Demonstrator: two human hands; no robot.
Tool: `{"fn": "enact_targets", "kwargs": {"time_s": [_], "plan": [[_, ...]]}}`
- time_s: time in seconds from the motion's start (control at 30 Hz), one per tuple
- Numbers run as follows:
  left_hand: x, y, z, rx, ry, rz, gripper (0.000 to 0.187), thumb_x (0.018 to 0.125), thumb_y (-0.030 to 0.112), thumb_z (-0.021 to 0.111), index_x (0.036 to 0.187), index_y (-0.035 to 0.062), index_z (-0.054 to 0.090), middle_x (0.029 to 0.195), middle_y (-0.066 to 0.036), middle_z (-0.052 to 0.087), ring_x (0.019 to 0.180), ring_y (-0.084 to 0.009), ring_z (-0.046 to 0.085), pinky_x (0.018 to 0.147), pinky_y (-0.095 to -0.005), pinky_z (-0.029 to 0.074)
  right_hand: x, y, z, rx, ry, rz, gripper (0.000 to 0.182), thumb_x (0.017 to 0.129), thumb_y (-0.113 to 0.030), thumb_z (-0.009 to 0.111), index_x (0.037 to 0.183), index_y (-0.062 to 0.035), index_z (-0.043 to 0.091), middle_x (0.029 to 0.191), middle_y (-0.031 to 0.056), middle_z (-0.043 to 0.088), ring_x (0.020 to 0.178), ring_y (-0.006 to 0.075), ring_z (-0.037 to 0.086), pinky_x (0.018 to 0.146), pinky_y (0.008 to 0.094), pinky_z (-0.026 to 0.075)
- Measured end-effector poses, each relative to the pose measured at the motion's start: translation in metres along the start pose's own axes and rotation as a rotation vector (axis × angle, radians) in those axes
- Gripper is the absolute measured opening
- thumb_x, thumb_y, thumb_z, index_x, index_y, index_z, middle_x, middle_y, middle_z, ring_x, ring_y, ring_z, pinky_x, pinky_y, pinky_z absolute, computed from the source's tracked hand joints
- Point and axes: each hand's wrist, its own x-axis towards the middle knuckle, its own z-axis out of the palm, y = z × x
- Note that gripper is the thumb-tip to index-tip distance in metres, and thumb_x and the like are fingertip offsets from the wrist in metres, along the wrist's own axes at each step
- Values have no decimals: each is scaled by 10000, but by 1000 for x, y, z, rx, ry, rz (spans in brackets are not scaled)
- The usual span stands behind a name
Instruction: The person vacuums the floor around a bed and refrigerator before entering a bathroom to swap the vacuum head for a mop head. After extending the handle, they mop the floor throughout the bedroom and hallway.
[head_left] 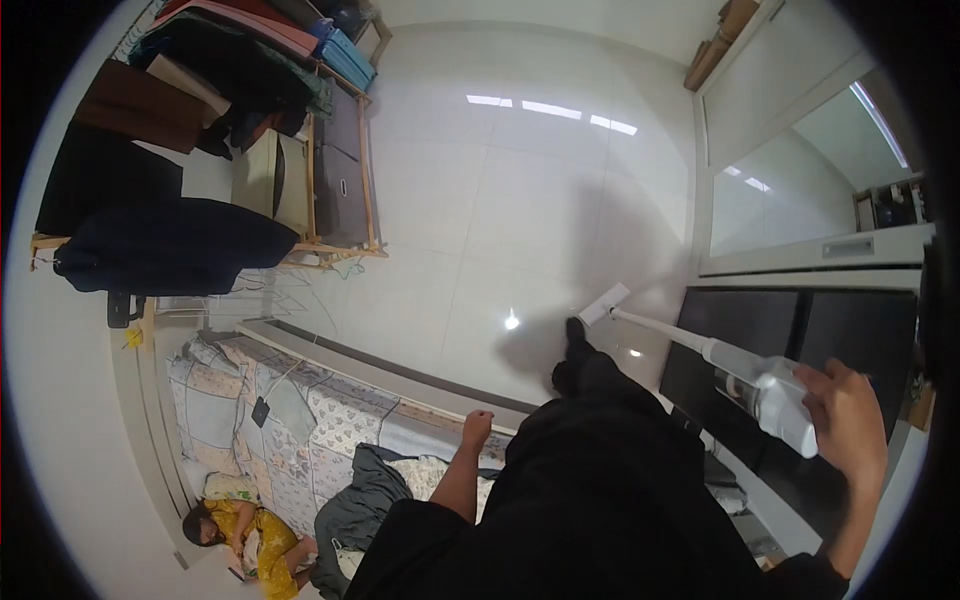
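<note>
A white stick vacuum cleaner (740, 375) reaches from my right side down to the floor. My right hand (848, 415) is wrapped round its handle, partly hidden behind the body of the machine. Its flat white floor head (604, 304) rests on the pale tiles, close to my dark-covered foot (576, 340). My left hand (478, 428) hangs near the bed's edge with the fingers curled in; I see nothing in it.
On the left is a bed (340, 425) with a patchwork cover, where a person in yellow (262, 545) lies. A wooden clothes rack (345, 170) stands beyond it. Dark cabinets (745, 310) and a sliding door (800, 190) line the right. Glossy tiled floor (450, 180) stretches ahead.
</note>
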Motion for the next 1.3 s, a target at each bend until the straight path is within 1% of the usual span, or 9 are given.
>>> {"fn": "enact_targets", "kwargs": {"time_s": [0.2,0.3,0.47,0.63,0.77,0.8,0.83,0.93,1.3], "plan": [[-2,16,-35,7,106,10,367,817,290,594,950,-38,690,944,-236,681,933,-356,651,811,-415,492,84,9,-3,46,20,-77,320,725,-16,675,1043,-40,694,815,192,614,767,384,614,729,451,488],[19,19,-57,175,86,230,397,819,311,591,963,-48,683,918,-227,688,901,-355,663,792,-416,498,115,7,-2,49,45,-83,324,742,-27,668,1064,-45,691,838,204,620,786,387,612,746,452,485],[31,75,-102,80,37,-70,423,831,339,583,941,-58,679,869,-229,687,846,-333,673,744,-414,503,140,2,10,108,39,-17,407,747,-37,669,1153,-57,652,863,203,617,805,389,609,757,460,481],[109,102,-166,338,-106,143,442,840,359,551,969,-43,680,925,-244,680,912,-374,655,800,-438,495,115,-32,48,274,162,269,642,744,5,660,1352,-125,502,919,216,634,858,400,618,773,451,489],[181,143,-231,580,-242,196,414,834,334,555,984,-31,681,985,-243,672,961,-382,634,850,-441,490,57,-95,79,483,270,557,579,754,12,662,1306,-131,557,1016,230,646,939,406,620,821,420,491],[215,135,-257,943,-427,729,377,840,298,563,982,-30,684,970,-239,675,947,-374,637,846,-436,489,42,-113,91,533,268,666,558,759,11,667,1291,-128,572,1052,234,644,950,414,620,834,411,492],[218,164,-263,604,-305,241,330,843,257,571,952,-32,687,948,-232,679,919,-361,643,833,-421,493,28,-128,104,558,297,715,555,766,8,669,1295,-124,567,1062,231,647,946,411,626,833,412,494],[234,221,-299,498,-267,91,292,818,215,607,927,-40,696,817,-150,682,757,-228,617,713,-361,479,-9,-183,140,645,379,906,511,776,1,667,1274,-70,576,1117,255,634,1022,394,628,864,384,496],[246,319,-259,972,-501,333,333,837,248,580,950,-47,685,935,-206,682,903,-312,648,825,-379,487,-77,-322,219,843,394,1551,479,766,-2,674,1237,-21,589,996,270,664,931,364,676,811,370,516]]}}
